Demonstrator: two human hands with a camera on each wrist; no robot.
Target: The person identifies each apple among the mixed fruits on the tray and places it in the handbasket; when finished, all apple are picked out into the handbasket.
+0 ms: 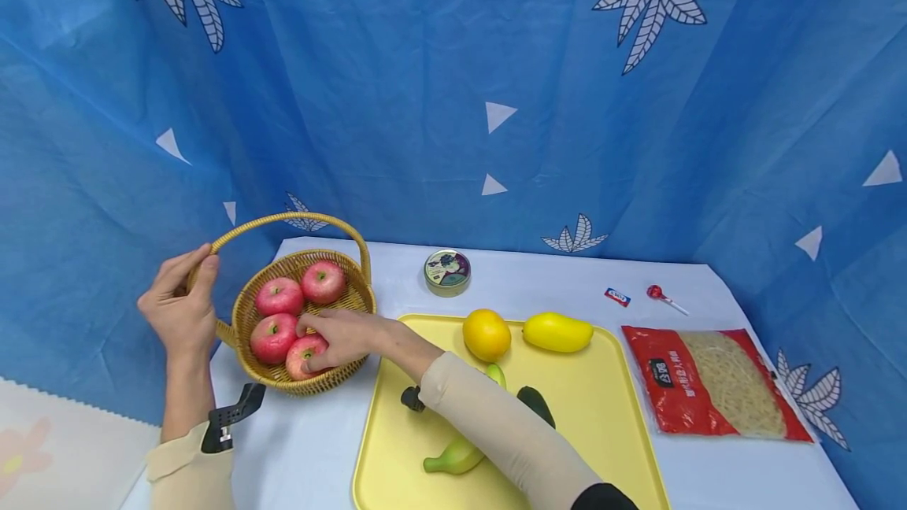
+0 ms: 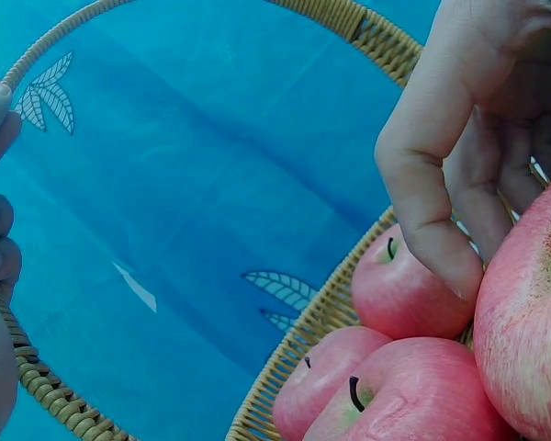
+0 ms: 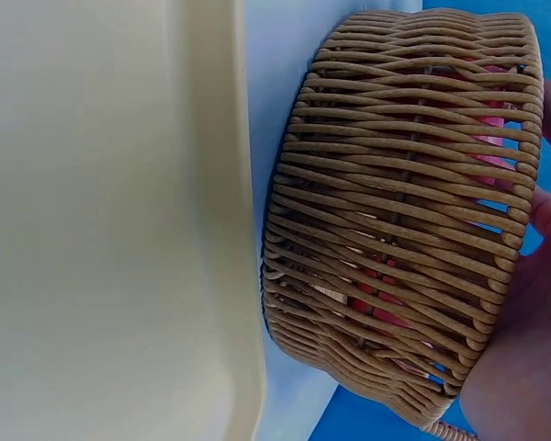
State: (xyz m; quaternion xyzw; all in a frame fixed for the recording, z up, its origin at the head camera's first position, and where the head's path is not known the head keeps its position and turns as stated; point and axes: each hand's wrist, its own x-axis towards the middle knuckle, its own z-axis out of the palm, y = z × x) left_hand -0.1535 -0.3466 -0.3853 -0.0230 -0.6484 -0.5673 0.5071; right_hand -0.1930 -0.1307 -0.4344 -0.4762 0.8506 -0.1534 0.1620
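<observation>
A woven wicker basket [image 1: 312, 386] with a tall arched handle [image 1: 283, 216] stands at the left of the table and holds several red apples [image 1: 323, 282]. My left hand [image 1: 180, 301] grips the left side of that handle. Reaching over the basket's right rim, my right hand [image 1: 347, 337] holds the nearest apple [image 1: 305, 354], thumb and fingers bent around it. The left wrist view shows this apple [image 2: 533, 322] large, with the right hand's fingers [image 2: 432, 202] at its side. In the right wrist view the basket's wall [image 3: 395, 211] hides most of the fruit.
Right of the basket lies a yellow tray [image 1: 602, 415] with an orange [image 1: 486, 335], a mango [image 1: 557, 333], a greenish banana [image 1: 453, 456] and a dark green item [image 1: 536, 404], partly under my right arm. Beyond are a round tin [image 1: 447, 272], small packet [image 1: 617, 297], lollipop [image 1: 655, 292] and noodle bag [image 1: 723, 384].
</observation>
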